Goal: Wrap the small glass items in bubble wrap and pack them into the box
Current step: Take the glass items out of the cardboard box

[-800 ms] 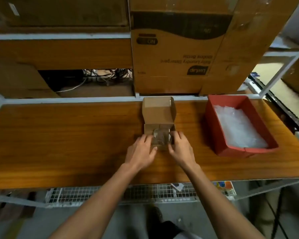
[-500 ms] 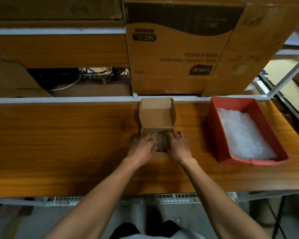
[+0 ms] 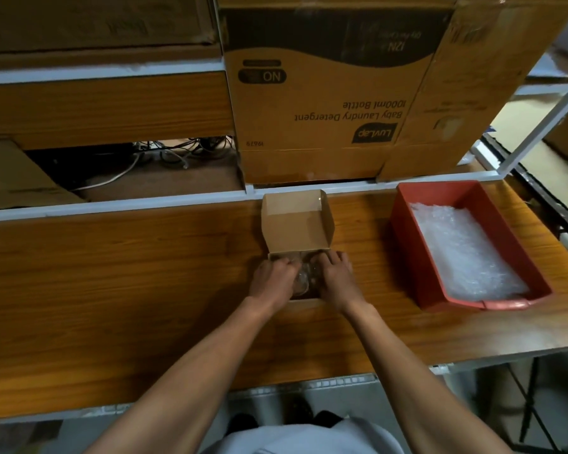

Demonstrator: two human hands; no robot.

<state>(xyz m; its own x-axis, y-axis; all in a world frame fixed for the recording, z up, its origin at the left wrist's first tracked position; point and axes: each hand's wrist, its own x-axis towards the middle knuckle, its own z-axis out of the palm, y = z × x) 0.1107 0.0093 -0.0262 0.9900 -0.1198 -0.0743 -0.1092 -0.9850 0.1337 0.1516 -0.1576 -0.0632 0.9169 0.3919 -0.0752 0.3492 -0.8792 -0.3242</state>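
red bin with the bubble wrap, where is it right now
In the head view the red bin sits on the wooden table at the right, beside the small open cardboard box and clear of the right hand.

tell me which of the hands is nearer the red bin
Right. The right hand is at the small box, on the side facing the red bin, with bare table between them. The left hand is on the box's far side from the bin.
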